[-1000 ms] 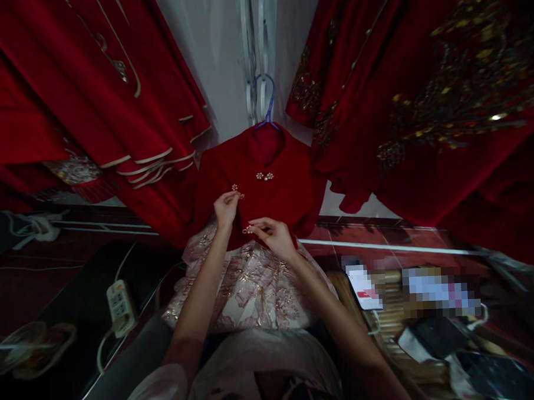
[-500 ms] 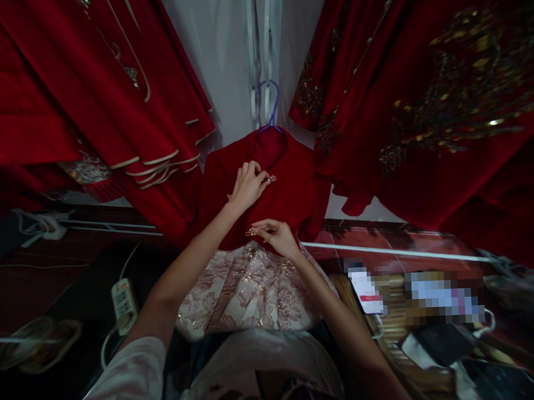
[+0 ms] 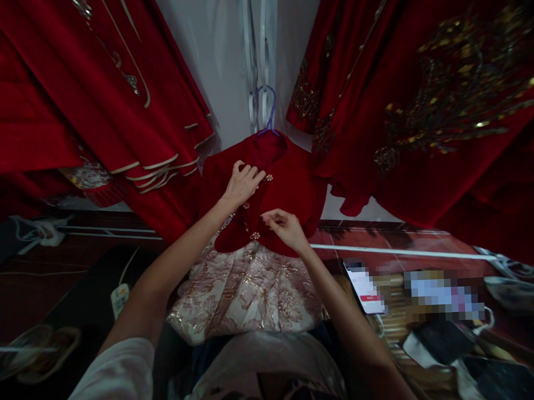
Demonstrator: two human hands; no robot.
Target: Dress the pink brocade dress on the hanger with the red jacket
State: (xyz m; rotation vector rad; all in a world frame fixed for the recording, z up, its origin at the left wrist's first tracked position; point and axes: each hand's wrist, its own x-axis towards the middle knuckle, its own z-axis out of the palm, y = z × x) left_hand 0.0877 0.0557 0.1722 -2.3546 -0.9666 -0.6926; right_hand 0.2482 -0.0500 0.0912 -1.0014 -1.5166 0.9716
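Both hands on the small red jacket (image 3: 288, 187), its front opening running top to bottom betw. them.

The jacket hangs on a blue hanger (image 3: 267, 108) against the white wall, over a pale gold-pattern skirt (image 3: 248, 289); long axis is vertical, collar up, hem down. Left hand (image 3: 242, 183) lies higher, near the collar, fingers curled and pressing the cloth just beside the upper pearl clasp (image 3: 269, 177). Right hand (image 3: 286, 225) is lower, near the hem, thumb and forefinger pinched on the front edge, just right of the lowest clasp (image 3: 254, 236). Right hand is the nearer one to that clasp; a middle clasp (image 3: 246, 205) sits betw. the hands.
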